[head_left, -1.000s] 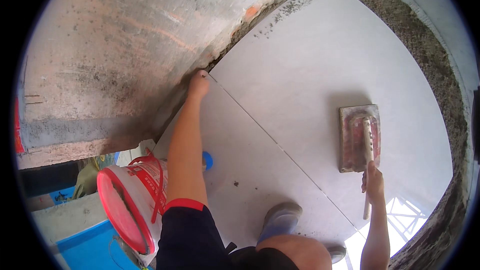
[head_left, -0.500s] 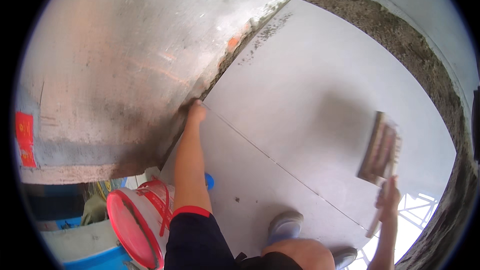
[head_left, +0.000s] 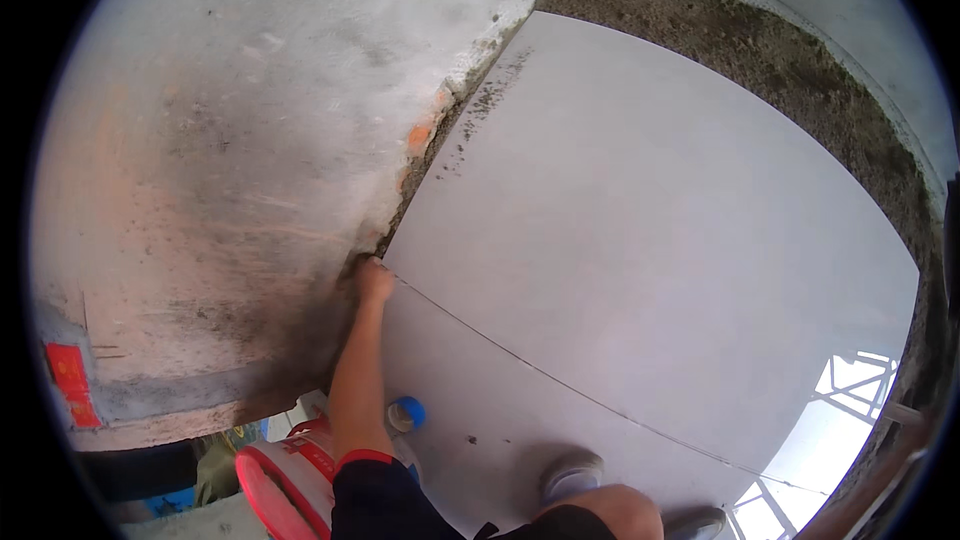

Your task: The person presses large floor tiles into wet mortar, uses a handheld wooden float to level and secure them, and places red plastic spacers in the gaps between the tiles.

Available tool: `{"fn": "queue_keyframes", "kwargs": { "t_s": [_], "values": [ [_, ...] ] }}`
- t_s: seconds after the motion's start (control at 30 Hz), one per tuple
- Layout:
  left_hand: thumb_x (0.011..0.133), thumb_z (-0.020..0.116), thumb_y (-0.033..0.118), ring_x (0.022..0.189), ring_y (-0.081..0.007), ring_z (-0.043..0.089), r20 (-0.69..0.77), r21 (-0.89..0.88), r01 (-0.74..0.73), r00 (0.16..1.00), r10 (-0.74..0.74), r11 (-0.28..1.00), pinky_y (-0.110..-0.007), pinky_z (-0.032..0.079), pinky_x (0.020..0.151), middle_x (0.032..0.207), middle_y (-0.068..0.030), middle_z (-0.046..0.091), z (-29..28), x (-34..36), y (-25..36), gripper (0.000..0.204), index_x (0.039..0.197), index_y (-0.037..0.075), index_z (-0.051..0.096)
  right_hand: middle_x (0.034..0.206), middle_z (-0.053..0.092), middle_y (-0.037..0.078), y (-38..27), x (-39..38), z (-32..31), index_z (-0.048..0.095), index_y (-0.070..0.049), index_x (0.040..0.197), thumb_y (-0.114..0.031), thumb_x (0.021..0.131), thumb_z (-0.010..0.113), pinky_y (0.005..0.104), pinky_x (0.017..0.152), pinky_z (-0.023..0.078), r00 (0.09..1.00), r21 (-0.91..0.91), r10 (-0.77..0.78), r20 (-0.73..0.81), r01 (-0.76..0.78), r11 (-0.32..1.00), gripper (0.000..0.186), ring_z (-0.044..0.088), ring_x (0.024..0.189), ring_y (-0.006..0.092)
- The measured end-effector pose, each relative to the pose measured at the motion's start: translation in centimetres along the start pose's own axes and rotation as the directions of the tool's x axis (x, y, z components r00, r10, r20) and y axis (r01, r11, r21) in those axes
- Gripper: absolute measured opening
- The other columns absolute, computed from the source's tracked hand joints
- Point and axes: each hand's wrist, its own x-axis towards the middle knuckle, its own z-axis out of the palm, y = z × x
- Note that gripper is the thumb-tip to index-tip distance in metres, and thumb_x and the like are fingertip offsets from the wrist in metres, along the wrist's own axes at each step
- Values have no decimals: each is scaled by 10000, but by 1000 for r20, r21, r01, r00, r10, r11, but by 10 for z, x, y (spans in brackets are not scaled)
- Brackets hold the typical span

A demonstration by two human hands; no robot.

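Observation:
My left hand (head_left: 375,281) is closed at the wall end of the seam (head_left: 520,362) between two large pale floor tiles (head_left: 650,200). Its fingertips go down by the tile's edge and are hidden, so I cannot make out what they grip. At the far right rim my right forearm (head_left: 878,492) reaches up, dark and blurred. The end of a tool handle (head_left: 905,414) juts out by that hand, whose fingers barely show. The flat blade of this trowel is out of sight.
Left stands a rough plastered wall (head_left: 230,190). Bare mortar (head_left: 700,15) borders the tiles at the far side. Beside my left forearm are a blue-capped container (head_left: 406,413) and a red-rimmed white bucket (head_left: 285,485). My shoe (head_left: 570,475) is on the near tile.
My right hand has swung the trowel from over the tile out to the right rim. My left hand remains at the seam's end, while the view has shifted.

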Motion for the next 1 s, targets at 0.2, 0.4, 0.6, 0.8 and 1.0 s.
{"fn": "queue_keyframes", "kwargs": {
  "t_s": [0.2, 0.4, 0.6, 0.8, 1.0],
  "values": [
    [857, 589, 143, 1134, -384, 585, 113, 459, -73, 993, 23, 885, -442, 478, 956, 1198, -245, 617, -41, 12, -71, 292, 1081, -35, 650, 479, 355, -70, -73, -144, 156, 481, -210, 640, -705, 953, 429, 253, 340, 315, 667, -63, 36, 744, 17, 998, 588, 370, 370, 89],
    [858, 565, 136, 1146, -408, 578, 19, 42, 65, 998, -65, 997, -441, 465, 995, 1218, -267, 599, 3, -5, 7, 356, 1151, -56, 627, 547, 427, -39, -125, -227, 180, 520, -144, 730, -701, 936, 483, 265, 394, 362, 597, -36, -37, 801, 111, 993, 595, 440, 440, 101],
    [836, 539, 81, 1139, -418, 600, -143, 80, 26, 990, -15, 996, -444, 478, 986, 1210, -308, 607, 0, 7, -20, 381, 1171, -84, 614, 541, 413, -65, -96, -164, 63, 557, -182, 744, -687, 937, 501, 247, 355, 333, 752, -51, -29, 658, 83, 995, 543, 404, 411, 79],
    [844, 538, 147, 998, -435, 661, -28, 135, 10, 1000, -7, 991, -494, 524, 861, 1045, -283, 681, 15, 19, -38, 278, 976, -40, 695, 564, 430, -58, -172, -62, -97, 579, -152, 854, -547, 1013, 479, 243, 389, 361, 912, 206, -363, 190, 325, 923, 437, 436, 448, 69],
    [850, 513, 136, 1037, -423, 653, 86, 198, -94, 993, 78, 976, -459, 519, 877, 1083, -242, 692, 7, 42, -85, 311, 1049, -29, 686, 571, 436, -39, -121, -14, -82, 578, -120, 873, -616, 974, 494, 285, 404, 365, 940, 190, -335, -60, 340, 921, 513, 434, 456, 94]
  ]
}}
